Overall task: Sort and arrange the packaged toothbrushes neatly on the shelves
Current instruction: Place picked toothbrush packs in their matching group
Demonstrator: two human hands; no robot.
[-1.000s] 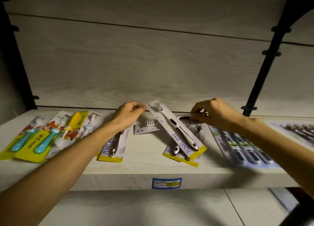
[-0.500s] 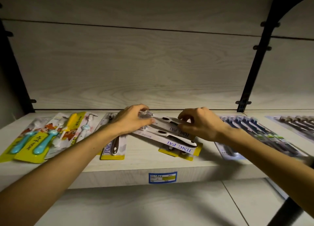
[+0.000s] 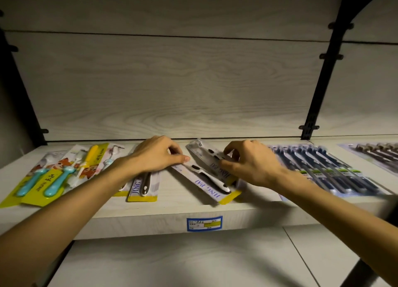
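Now both hands work on the shelf point(image 3: 172, 209): the left hand point(image 3: 157, 155), fingers curled, presses one skewed JING PAI toothbrush pack point(image 3: 204, 183); the right hand point(image 3: 247, 161) pinches another pack point(image 3: 206, 153) overlapping it. Best square them parallel, side by side.

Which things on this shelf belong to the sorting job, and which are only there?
Part of the job:
left hand
right hand
JING PAI packs
children's toothbrush packs
dark multi-brush pack
shelf

Only there:
blue price label
black bracket
wood-grain back panel
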